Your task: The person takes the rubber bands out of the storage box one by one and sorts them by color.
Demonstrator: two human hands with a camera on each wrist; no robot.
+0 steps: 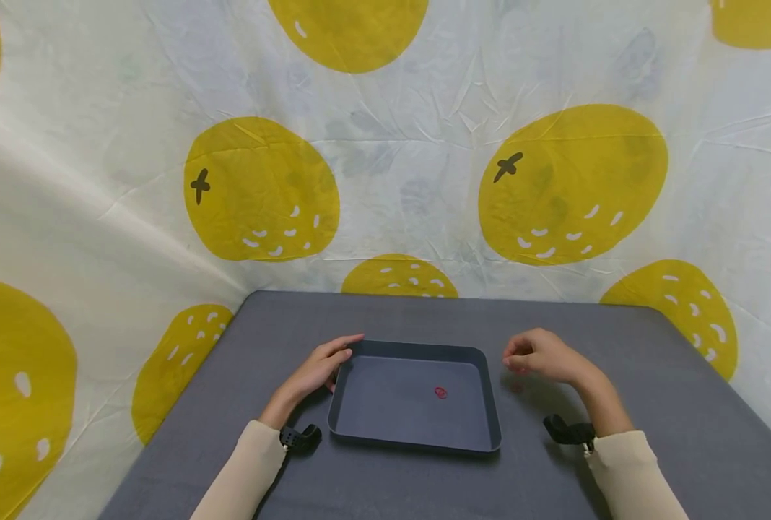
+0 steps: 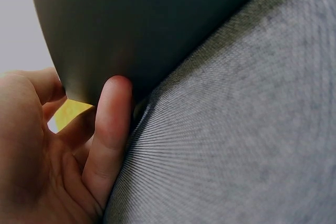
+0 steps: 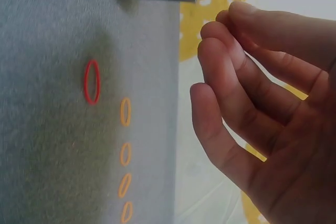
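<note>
My left hand [image 1: 317, 368] holds the dark grey tray [image 1: 414, 443] at its far left corner. In the left wrist view, one fingertip [image 2: 116, 90] lies against the tray's outer wall. Small red rings like rubber bands [image 1: 440, 393] lie inside the tray. Right of it, my right hand [image 1: 544, 355] is above the table with bent fingers, and nothing shows between them. Beneath that hand, the right wrist view has a red band [image 3: 92, 81] on the cloth and several orange bands [image 3: 125, 154] in a row. The hand hides most of these from the head view.
A grey cloth [image 1: 281, 484] covers the table. Behind and beside it hangs a white curtain [image 1: 405, 195] printed with yellow fruit. Each wrist bears a black strap device, such as the one on the right wrist [image 1: 567, 431].
</note>
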